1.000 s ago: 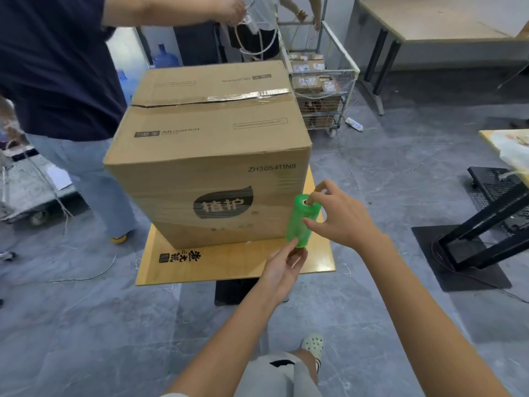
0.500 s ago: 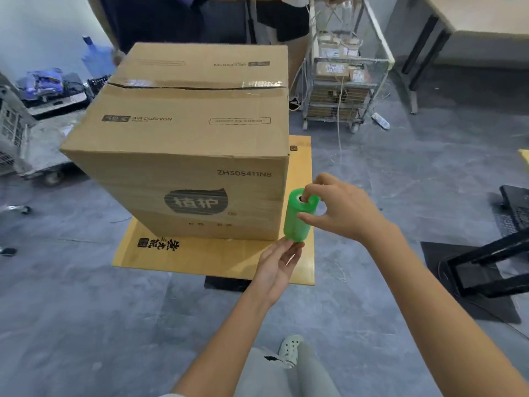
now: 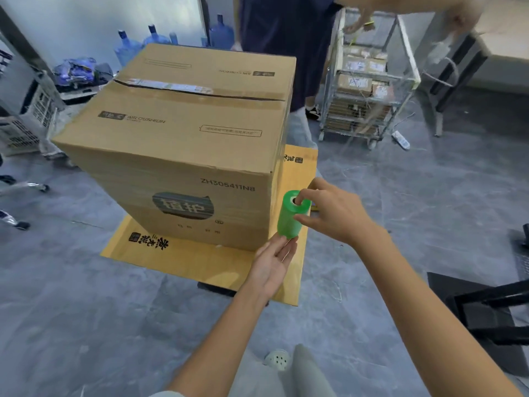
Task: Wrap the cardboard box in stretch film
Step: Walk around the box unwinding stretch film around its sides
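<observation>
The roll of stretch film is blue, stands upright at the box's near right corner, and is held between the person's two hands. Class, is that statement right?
Not quite: the roll is green, not blue, as the head view shows. The rest holds: it stands upright at the near right corner of the box, with the right hand at its top and the left hand under its bottom end.

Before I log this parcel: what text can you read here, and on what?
"ZH305411N8": front of the brown cardboard box.
"AIR CUSHION": box top, twice, far one upside down.
"植护": dark logo on box front.
Framed line on box top, small print under logo: too small to read.
Black calligraphy on the flat yellow cardboard sheet: not legible.
Labels in the wire cart: blurred.
</observation>
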